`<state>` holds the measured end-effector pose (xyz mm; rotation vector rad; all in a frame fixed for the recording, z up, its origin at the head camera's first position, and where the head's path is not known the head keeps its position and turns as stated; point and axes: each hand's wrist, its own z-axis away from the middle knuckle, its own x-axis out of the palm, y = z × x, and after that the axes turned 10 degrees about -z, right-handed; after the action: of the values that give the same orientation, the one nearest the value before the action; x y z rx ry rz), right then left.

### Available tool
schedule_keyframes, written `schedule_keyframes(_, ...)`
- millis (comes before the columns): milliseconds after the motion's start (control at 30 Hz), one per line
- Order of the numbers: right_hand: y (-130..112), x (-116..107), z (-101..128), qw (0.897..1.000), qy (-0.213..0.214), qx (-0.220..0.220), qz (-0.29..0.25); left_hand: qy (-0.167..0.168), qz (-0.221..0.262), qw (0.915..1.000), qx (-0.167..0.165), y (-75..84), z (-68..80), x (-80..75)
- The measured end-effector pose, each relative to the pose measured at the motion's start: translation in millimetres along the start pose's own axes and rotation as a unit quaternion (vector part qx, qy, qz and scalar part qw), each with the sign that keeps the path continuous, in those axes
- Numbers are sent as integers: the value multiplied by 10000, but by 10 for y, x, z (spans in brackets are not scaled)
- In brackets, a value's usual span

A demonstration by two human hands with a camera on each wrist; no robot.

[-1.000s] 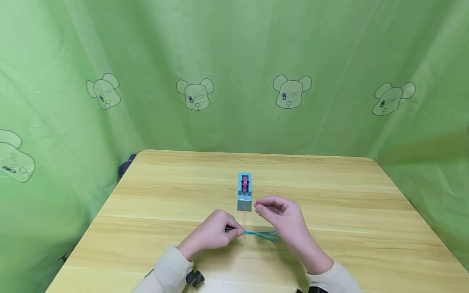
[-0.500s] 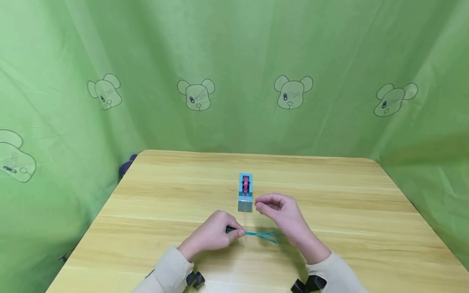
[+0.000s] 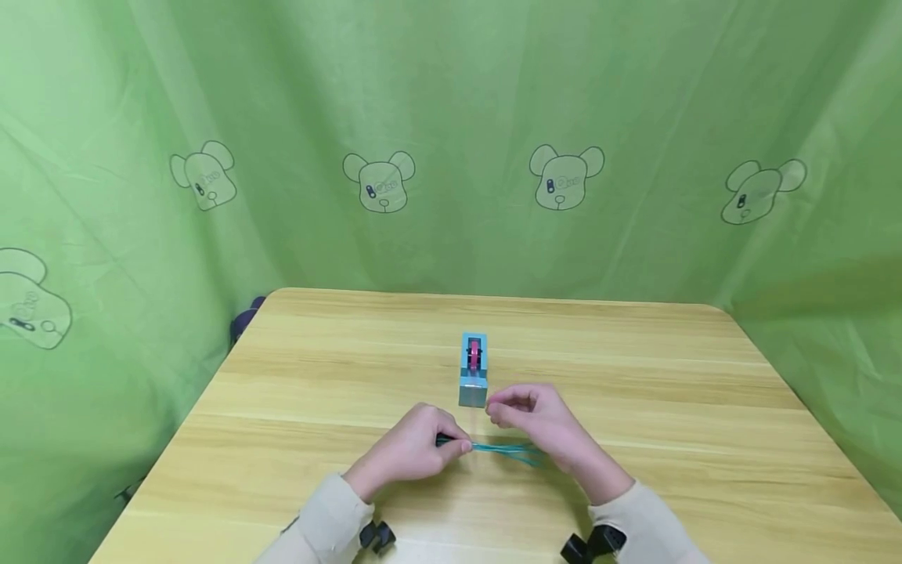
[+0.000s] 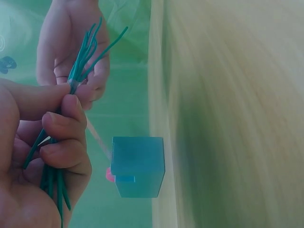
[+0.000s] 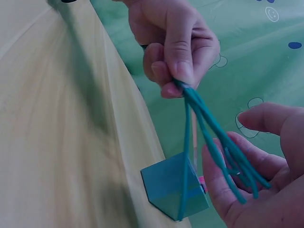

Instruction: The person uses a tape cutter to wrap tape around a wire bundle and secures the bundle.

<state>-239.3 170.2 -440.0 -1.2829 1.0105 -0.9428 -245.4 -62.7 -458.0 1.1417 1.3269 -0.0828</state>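
My left hand (image 3: 412, 445) pinches a bundle of thin green wires (image 3: 507, 450) between thumb and fingers, above the table. In the left wrist view the wires (image 4: 84, 54) fan out past the fingertips, and their other ends hang through the palm. A narrow strip of clear tape (image 5: 194, 135) runs from the blue tape dispenser (image 3: 473, 392) to the bundle at the left fingertips. My right hand (image 3: 550, 423) hovers beside the dispenser's front, close to the loose wire ends. Its thumb and bent fingers stand apart in the right wrist view, with nothing between them.
A pink tape roll (image 3: 474, 355) sits in the dispenser, which stands on the wooden table (image 3: 317, 352). A green curtain (image 3: 465, 251) with bear-head prints surrounds the table. Black wrist devices (image 3: 594, 544) are strapped at both sleeves.
My right hand has dipped slightly toward the wires, beside the dispenser. The left hand keeps its pinch on the wires almost in place.
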Motion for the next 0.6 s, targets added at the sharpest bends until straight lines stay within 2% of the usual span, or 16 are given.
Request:
schedule_keyframes(367,99,20,11,9978,-622,245,33,112,48,9999,88,-5,-15,3)
schedule_keyframes(600,147,8,-2,9890,-1379,510,-174,174,17,9998,121,3,-19,16)
